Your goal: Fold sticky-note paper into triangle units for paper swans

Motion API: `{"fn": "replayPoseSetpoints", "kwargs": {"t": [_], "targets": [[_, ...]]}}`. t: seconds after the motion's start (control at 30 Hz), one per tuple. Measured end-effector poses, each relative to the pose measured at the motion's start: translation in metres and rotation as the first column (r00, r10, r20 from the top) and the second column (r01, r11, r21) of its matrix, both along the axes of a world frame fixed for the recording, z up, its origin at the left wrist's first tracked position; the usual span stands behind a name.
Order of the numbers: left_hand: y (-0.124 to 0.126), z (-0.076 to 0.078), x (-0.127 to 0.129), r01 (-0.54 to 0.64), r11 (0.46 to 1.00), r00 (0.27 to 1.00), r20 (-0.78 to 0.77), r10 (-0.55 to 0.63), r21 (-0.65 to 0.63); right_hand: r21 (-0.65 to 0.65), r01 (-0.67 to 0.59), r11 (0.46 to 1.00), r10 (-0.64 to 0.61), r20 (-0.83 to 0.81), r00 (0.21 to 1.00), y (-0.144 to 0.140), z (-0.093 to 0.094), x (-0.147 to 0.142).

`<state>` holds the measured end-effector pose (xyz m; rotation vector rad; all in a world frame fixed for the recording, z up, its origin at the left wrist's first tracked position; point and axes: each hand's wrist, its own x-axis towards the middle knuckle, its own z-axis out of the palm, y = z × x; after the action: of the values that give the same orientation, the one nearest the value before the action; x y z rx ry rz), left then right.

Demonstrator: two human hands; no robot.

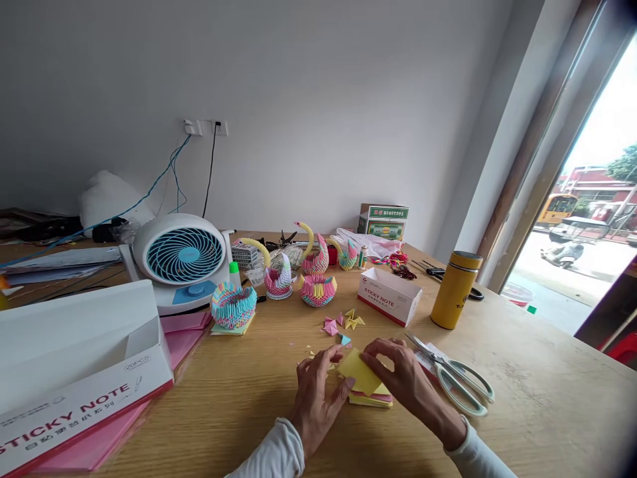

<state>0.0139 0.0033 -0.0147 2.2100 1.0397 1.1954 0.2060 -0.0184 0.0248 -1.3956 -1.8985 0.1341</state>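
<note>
Pinching a yellow sticky-note sheet at its near edge, the left hand has thumb and forefinger closed on the paper, remaining fingers loosely curled. The right hand lies over the sheet's right side, fingers bent and pressing down; whether it grips the edge or only holds it flat cannot be told. The sheet sits tilted on a small pad of yellow and pink notes, on the wooden table, just in front of the person.

Risks, as judged:
- The sheet is askew to the pad; any crease pressed now may run off-square.
- The pad rests loose on smooth wood; sideways pressure could slide it.
- The scissors lie touching or just beside the right hand, blades toward it; a sweep of the wrist could catch them.
- Small folded paper pieces lie near, between the hands and the sticky-note box; a sleeve could scatter them, as could air from the desk fan if it runs (cannot tell).
- The yellow flask stands upright, well apart; low concern.
- The paper swans are clear of both hands.
</note>
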Motion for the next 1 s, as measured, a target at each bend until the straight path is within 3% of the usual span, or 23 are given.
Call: {"fn": "replayPoseSetpoints", "kwargs": {"t": [0.17, 0.3, 0.43, 0.6, 0.8, 1.0], "targets": [[0.007, 0.011, -0.003, 0.064, 0.971, 0.985, 0.168, -0.025, -0.229, -0.159, -0.148, 0.976, 0.113, -0.21, 0.971, 0.0, -0.003, -0.013], [0.016, 0.01, -0.005, 0.211, 0.903, 0.887, 0.462, -0.016, -0.373, -0.236, -0.326, 0.915, 0.185, -0.473, 0.862, -0.001, -0.007, -0.013], [0.02, 0.005, -0.005, 0.248, 0.865, 0.815, 0.577, 0.057, -0.436, -0.277, -0.434, 0.857, 0.166, -0.65, 0.742, -0.001, -0.015, -0.014], [0.017, 0.006, -0.004, 0.296, 0.836, 0.778, 0.625, 0.07, -0.462, -0.297, -0.456, 0.839, 0.112, -0.726, 0.679, -0.001, -0.014, -0.018], [0.016, 0.006, -0.004, 0.288, 0.838, 0.775, 0.627, 0.08, -0.463, -0.333, -0.501, 0.799, 0.069, -0.777, 0.626, -0.007, -0.005, -0.023], [0.018, 0.008, -0.003, 0.289, 0.835, 0.763, 0.639, 0.094, -0.469, -0.333, -0.462, 0.822, 0.067, -0.749, 0.66, -0.009, 0.001, -0.022]]}}
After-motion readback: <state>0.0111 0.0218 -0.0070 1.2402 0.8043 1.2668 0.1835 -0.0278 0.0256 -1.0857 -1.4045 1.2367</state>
